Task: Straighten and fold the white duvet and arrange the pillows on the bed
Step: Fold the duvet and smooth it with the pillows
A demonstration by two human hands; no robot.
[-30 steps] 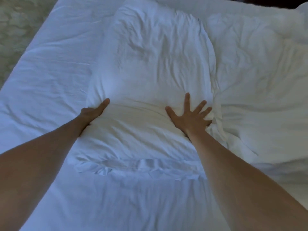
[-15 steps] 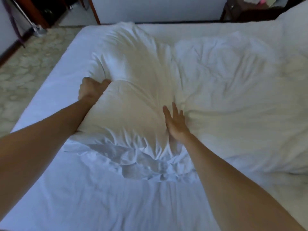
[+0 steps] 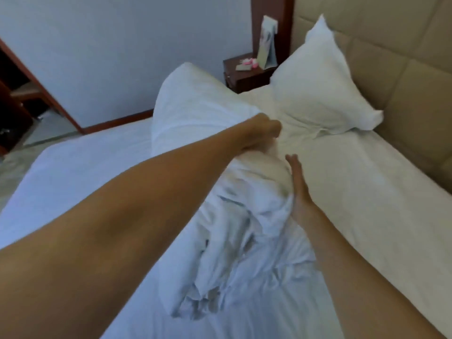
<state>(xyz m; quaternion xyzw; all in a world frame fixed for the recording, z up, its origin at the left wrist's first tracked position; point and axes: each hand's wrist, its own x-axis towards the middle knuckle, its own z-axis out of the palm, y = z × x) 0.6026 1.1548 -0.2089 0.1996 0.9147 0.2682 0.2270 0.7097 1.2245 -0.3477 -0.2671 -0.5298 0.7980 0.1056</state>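
White cotton everywhere. Pillow [image 3: 210, 123] in hand sits mid-bed [image 3: 73, 172], far end lifted, loose case bunched and trailing toward me. Second pillow [image 3: 322, 89] stands propped against the padded headboard [image 3: 403, 94], its lower corner near the one I am moving.

My left hand [image 3: 259, 133] is curled into the pillow's upper edge, gripping a fold of the case. My right hand [image 3: 298, 189] is flat, fingers straight, pressed against the pillow's right side, holding nothing.

Step as I judge it: carrying this pillow up to the headboard beside the other. To do it well: lift with the left, steer and support with the right palm; do not drag, or the sheet under it will ruck. Shake the filling down into the slack case before setting it, then tuck the open end away. Stand it at the same lean as its mate, edges just touching.

Duvet: I cannot pick it out with confidence.

Writing: a card stands on the nightstand [image 3: 247, 74], pink items beside it. Too blurred to read. No brand or label visible on the linen.
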